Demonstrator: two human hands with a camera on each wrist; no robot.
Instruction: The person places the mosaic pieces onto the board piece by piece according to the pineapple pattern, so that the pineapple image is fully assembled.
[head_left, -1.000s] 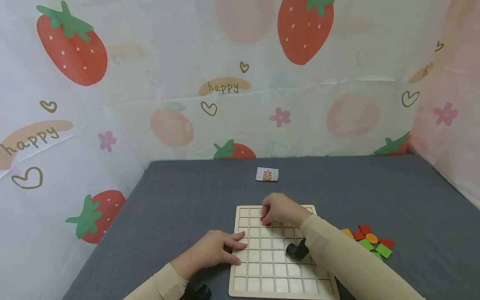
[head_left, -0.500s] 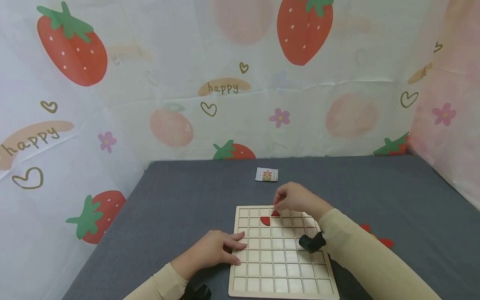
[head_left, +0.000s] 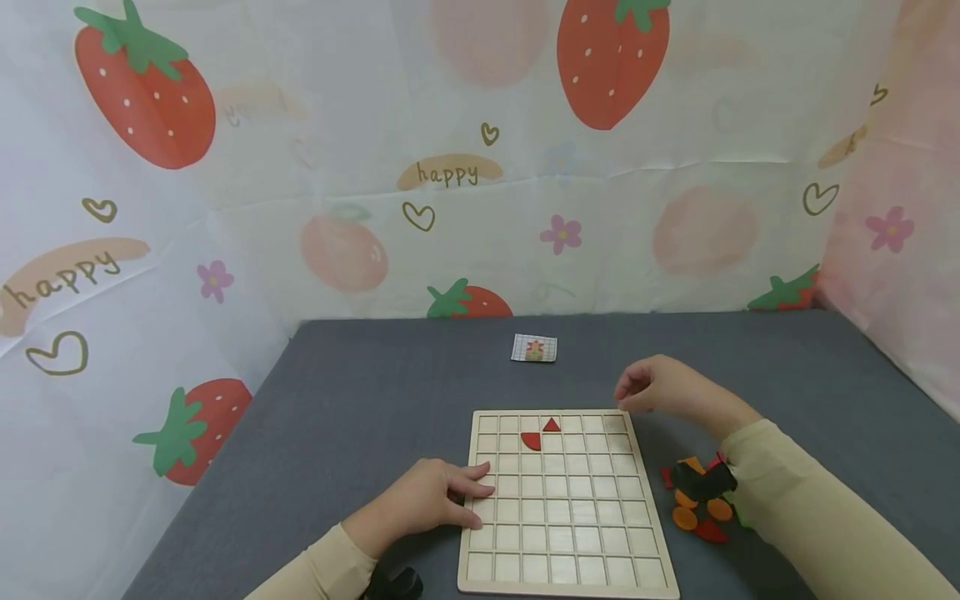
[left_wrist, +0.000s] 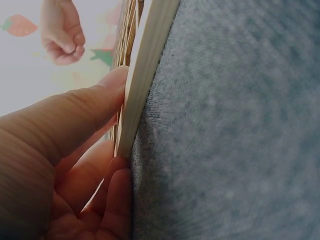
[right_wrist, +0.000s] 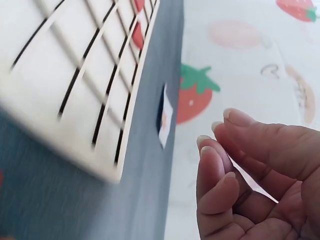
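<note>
A pale wooden grid board (head_left: pixel 562 537) lies on the grey cloth. In its upper rows sit a red triangle (head_left: pixel 552 425) and, one cell down and to the left, a red quarter-circle piece (head_left: pixel 532 441). My left hand (head_left: pixel 431 498) rests on the board's left edge, fingers spread over the rim; the left wrist view has its thumb (left_wrist: pixel 95 102) against the wooden side. Beyond the board's far right corner hovers my right hand (head_left: pixel 671 392). Its fingers are loosely bent with nothing between them, as the right wrist view (right_wrist: pixel 250 185) also bears out.
Right of the board is a loose pile of coloured pieces, with orange discs (head_left: pixel 685 518), a red piece (head_left: pixel 711 532) and green bits, partly hidden by the black wrist camera (head_left: pixel 703 481). A small picture card (head_left: pixel 534 348) lies behind the board. A printed curtain (head_left: pixel 480 242) closes off the back.
The right hand has left the quarter-circle piece, then let go of the red triangle in the top row, and moved right off the board. The left hand has stayed put.
</note>
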